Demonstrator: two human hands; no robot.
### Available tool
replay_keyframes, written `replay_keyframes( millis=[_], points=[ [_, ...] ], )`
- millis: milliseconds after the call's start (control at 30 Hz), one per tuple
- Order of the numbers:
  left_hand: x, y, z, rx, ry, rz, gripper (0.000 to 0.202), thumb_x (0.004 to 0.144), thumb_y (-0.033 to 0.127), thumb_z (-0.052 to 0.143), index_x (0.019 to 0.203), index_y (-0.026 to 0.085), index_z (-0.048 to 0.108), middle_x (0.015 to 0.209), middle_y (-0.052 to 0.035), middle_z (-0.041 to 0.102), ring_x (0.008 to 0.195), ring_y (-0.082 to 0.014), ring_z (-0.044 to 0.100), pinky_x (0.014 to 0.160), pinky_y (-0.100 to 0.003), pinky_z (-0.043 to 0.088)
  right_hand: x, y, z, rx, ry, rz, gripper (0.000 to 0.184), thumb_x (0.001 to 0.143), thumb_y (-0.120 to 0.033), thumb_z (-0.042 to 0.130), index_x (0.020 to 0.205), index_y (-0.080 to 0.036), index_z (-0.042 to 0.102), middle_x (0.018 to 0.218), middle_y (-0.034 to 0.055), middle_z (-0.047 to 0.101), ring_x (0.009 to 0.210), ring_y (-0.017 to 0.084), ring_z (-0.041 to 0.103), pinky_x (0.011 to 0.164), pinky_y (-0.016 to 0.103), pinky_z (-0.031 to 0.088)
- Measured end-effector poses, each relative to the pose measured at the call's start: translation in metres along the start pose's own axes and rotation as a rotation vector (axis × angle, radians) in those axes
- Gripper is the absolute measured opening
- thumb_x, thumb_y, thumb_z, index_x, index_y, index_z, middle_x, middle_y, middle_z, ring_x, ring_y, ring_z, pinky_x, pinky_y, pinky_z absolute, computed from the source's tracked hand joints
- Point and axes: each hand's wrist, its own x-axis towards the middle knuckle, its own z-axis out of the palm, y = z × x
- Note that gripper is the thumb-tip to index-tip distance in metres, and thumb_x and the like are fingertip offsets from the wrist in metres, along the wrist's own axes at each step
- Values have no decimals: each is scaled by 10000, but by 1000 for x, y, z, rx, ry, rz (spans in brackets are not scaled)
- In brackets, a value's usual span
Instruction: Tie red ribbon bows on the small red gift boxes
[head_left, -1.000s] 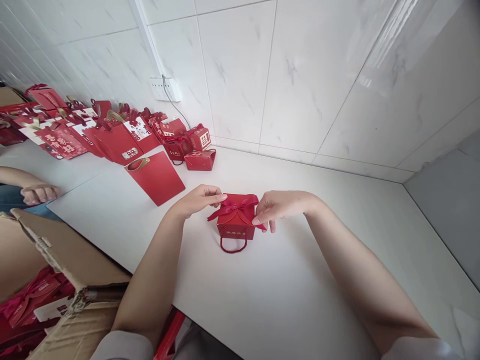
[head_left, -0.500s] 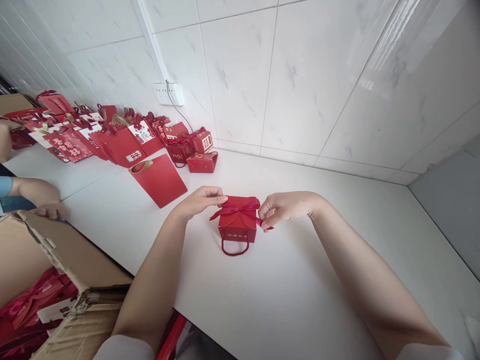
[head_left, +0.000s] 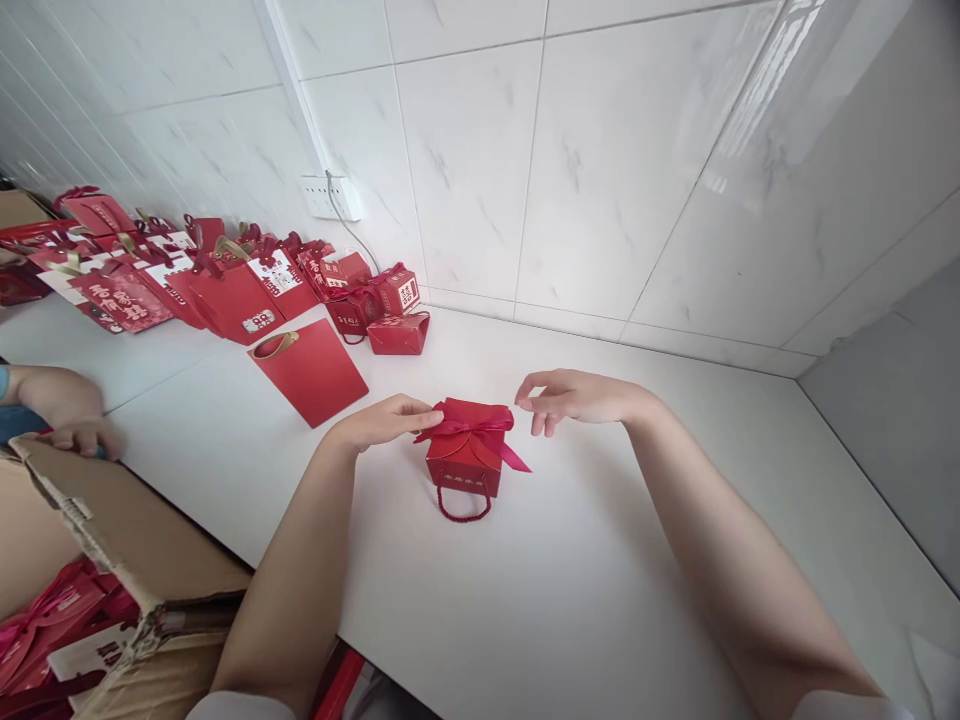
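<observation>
A small red gift box [head_left: 462,478] stands on the white table in front of me, its twisted cord handle hanging toward me. Across its top is a tied red ribbon bow [head_left: 472,425], one tail spread to the right. My left hand [head_left: 386,420] grips the box's upper left edge, with the thumb by the left end of the bow; the fingers behind are partly hidden. Just right of the box, my right hand [head_left: 574,398] hovers with fingers apart and nothing in them.
Several red gift bags [head_left: 225,295] and small red boxes [head_left: 397,335] crowd the back left. A single red bag [head_left: 311,375] lies nearer. At lower left, an open cardboard carton [head_left: 142,520] holds red packages. Another person's hand [head_left: 86,435] rests beyond it. A wall socket [head_left: 330,197] has a cable.
My right hand has let go of the ribbon tail and moved slightly up, its fingers opening. The tail now hangs free. My left hand stays at the box's left side.
</observation>
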Motion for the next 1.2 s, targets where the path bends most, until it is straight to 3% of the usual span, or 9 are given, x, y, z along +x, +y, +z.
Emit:
replay_keyframes(
  millis=[133, 300, 433, 633, 900, 1000, 1033, 1100, 1200],
  points=[
    [1, 2, -1, -42, -143, 81, 329, 801, 511, 633, 795, 188, 696, 784, -8, 608, 757, -161, 517, 746, -274, 399, 11, -1, 7, 197, -75, -121, 445, 852, -597, 603, 1013, -182, 598, 850, 86, 738, 754, 190, 678, 787, 345, 512],
    [2, 2, 1, -58, -112, 90, 337, 807, 493, 637, 708, 171, 640, 734, 6, 556, 743, -144, 487, 755, -268, 380, 18, -1, 12, 265, -178, -198, 382, 836, -553, 654, 888, -178, 608, 774, 51, 726, 691, 165, 665, 729, 319, 505],
    [2, 2, 1, -69, -108, 60, 336, 806, 482, 639, 689, 167, 624, 704, 9, 529, 721, -140, 471, 739, -268, 373, 20, 4, 12, 272, -187, -220, 327, 846, -492, 670, 830, -173, 604, 796, 41, 715, 707, 156, 660, 740, 316, 507],
    [0, 3, -1, -115, -214, 119, 337, 831, 426, 630, 643, 155, 561, 670, 12, 495, 669, -120, 438, 687, -254, 365, 26, 8, 14, 283, -205, -208, 308, 842, -475, 676, 814, -180, 590, 791, 27, 696, 732, 162, 660, 741, 317, 503],
    [-2, -1, -5, -39, -265, 131, 356, 834, 441, 627, 639, 152, 551, 697, 0, 548, 666, -124, 483, 646, -255, 382, 25, 7, 14, 220, -211, -171, 271, 875, -447, 630, 820, -184, 592, 805, 44, 704, 743, 168, 648, 764, 323, 491],
    [-8, -4, -12, 13, -318, 152, 284, 827, 437, 640, 939, 178, 668, 954, -48, 653, 870, -181, 598, 764, -277, 458, 22, 9, 9, 226, -88, -164, 255, 910, -445, 562, 990, -204, 594, 823, 43, 709, 691, 154, 618, 761, 330, 481],
    [-10, -5, -14, 33, -303, 155, 399, 794, 431, 680, 1124, 212, 634, 1133, -69, 640, 1012, -221, 603, 826, -296, 474, 20, 10, 6, 216, -31, -160, 259, 916, -422, 545, 1072, -217, 579, 833, 38, 708, 675, 148, 604, 760, 329, 477],
    [-13, -5, -14, 101, -225, 158, 787, 699, 412, 771, 1399, 301, 429, 1436, -89, 474, 1272, -295, 492, 936, -342, 471, 18, 13, 3, 152, 10, -143, 347, 887, -349, 566, 1217, -248, 527, 871, 30, 701, 687, 147, 594, 753, 320, 469],
    [-11, -3, -5, 172, -192, 181, 993, 618, 390, 828, 1470, 345, 319, 1529, -80, 375, 1387, -319, 380, 1018, -389, 449, 18, 15, 3, 5, -98, -94, 658, 791, -316, 674, 1391, -291, 404, 981, 38, 686, 817, 183, 616, 735, 305, 470]
  ],
)
